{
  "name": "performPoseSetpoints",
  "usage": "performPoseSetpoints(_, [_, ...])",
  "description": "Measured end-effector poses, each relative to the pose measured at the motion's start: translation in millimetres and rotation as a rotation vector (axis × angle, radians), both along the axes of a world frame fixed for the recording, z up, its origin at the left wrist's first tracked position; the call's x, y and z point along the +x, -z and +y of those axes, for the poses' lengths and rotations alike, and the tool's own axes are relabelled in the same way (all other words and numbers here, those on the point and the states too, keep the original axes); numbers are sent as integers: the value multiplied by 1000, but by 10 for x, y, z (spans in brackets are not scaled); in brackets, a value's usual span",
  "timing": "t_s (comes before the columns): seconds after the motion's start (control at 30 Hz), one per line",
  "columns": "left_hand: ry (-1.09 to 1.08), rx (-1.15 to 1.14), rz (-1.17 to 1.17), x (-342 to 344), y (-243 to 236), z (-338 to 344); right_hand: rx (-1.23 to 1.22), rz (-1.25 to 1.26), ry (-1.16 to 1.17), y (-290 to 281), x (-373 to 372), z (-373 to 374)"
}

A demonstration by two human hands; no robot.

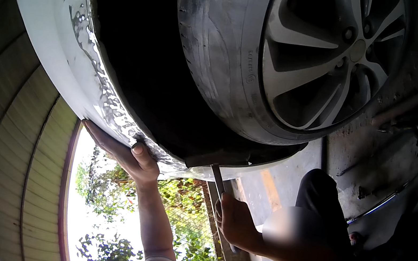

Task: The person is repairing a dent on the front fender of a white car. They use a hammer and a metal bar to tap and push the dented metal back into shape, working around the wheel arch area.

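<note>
Down at the lower edge, both forearms rise toward the car. Nearest, the right hand (pixel 235 222) is wrapped tight round the handle of a slim metal tool (pixel 218 179), whose flat shank runs up to the lower lip of the wheel arch, right where the dark liner meets the painted edge. That tool looks stiff and light, a bare steel bar, probably slick in a sweaty palm, so the firm grip low on the handle seems the right place to hold it. Just left, the left hand (pixel 127 155) lies flat and spread, fingers extended, thumb up, pressed against the white fender (pixel 46 25). Its rim is flaked and blistered, paint peeling, likely sharp and brittle; the smooth panel outside the edge looks the safer spot to brace. Beyond, the tyre (pixel 218 34) and silver alloy wheel (pixel 333 57) fill the arch. Farther off lie a concrete floor (pixel 288 180), corrugated wall (pixel 11 155) and sunlit greenery (pixel 184 224).
</note>
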State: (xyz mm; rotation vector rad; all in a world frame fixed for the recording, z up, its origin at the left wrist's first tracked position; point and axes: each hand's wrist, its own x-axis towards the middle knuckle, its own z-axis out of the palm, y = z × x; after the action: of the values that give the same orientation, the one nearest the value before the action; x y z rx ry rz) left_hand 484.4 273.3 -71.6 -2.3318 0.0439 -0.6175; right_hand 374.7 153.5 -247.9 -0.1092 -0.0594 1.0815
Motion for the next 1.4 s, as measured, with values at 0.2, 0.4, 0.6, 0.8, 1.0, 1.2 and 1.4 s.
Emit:
performPoseSetpoints(0.2, [32,-24,-3,3,8,17,-83,-95,19,30,79,-2])
performPoseSetpoints(0.4, [28,14,-22,15,8,43,-64,-132,86,70,128,-33])
performPoseSetpoints(0.6, [22,-9,-46,11,30,33,-70,-184,-3,162,299,-52])
performPoseSetpoints(0.8, [45,-37,-73,41,53,45,-95,-225,-13,183,306,-62])
performPoseSetpoints(1.0, [60,-30,-103,37,49,34,60,54,-236,127,464,-190])
performPoseSetpoints(1.2, [62,-38,-62,25,41,56,21,158,-253,51,509,-235])
performPoseSetpoints(1.4, [60,-8,-120,37,49,24,1,-15,-275,105,471,-188])
